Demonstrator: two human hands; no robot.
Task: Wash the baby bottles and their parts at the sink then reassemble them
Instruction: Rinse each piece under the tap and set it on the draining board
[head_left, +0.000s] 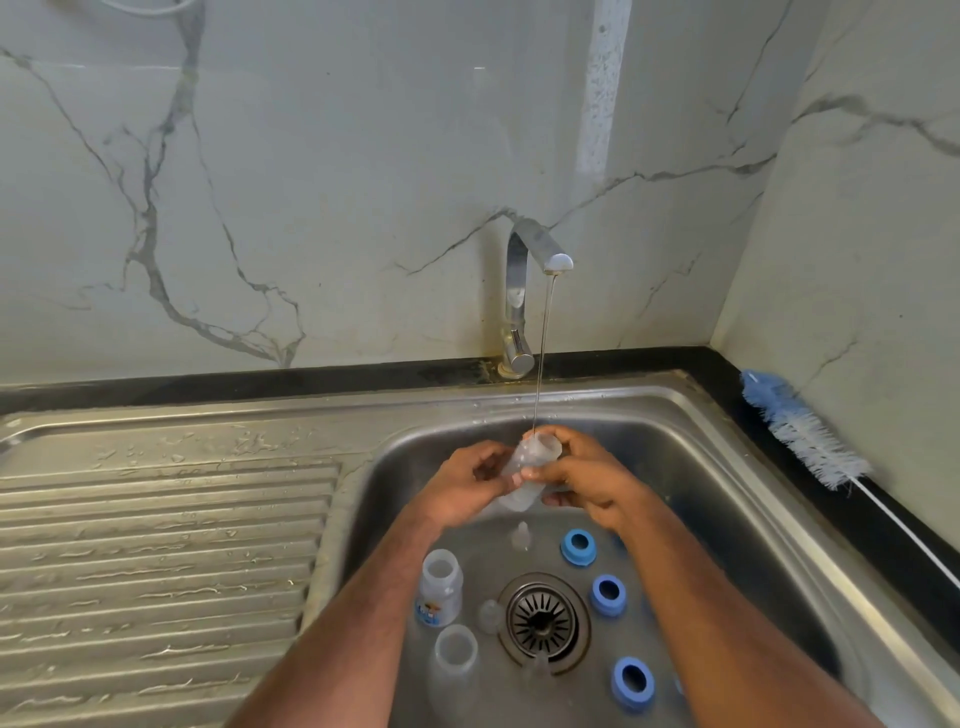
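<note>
**Inspector:** Start nearest the drain strainer (543, 620).

**Assistant:** On the basin floor around it: three blue screw rings (608, 595) to its right, two open clear bottles (440, 586) to its left, and small clear teats (521, 535) near it, hard to make out.

**Inspector:** And beyond the drain?

**Assistant:** A clear bottle (527, 470) is held tilted, mouth up toward the thin stream from the tap (530, 270). The left hand (467, 483) has its fingers curled round the lower body; the right hand (582, 480) pinches it near the neck, thumb across the front. The bottle lies between both palms, touching each.

**Inspector:** Advice on the rinse?

**Assistant:** In my judgement, bring the mouth squarely under the stream, turn the bottle so the water sweeps the whole wall, then tip it out. The bottle brush (800, 431) lies unused on the counter, well right of the drain.
</note>
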